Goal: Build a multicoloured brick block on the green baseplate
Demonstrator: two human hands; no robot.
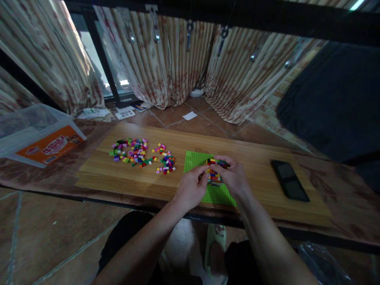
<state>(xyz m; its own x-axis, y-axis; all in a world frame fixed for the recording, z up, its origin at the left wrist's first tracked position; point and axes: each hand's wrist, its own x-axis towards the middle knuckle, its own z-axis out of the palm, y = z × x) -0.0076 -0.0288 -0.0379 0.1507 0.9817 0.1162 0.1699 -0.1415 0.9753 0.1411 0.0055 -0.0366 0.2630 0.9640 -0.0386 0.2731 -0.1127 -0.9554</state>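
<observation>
A multicoloured structure of toy building bricks (pixel 215 176) stands on a green studded baseplate (pixel 218 196). From its left side my left hand (pixel 192 184) reaches in, thumb and fingertips pinched together at the near upper edge of the structure. Whether a small brick sits in that pinch is hidden. My right hand (pixel 235 176) is curled around the structure's right side, fingers over the top and thumb at the front. Part of the structure is covered by both hands.
Loose coloured bricks (pixel 135 152) lie in piles on the wooden board (pixel 101 170), left of the baseplate. A black phone (pixel 289 180) rests at the right. A clear plastic bin (pixel 35 138) with an orange label stands far left. Striped curtains (pixel 175 67) hang behind.
</observation>
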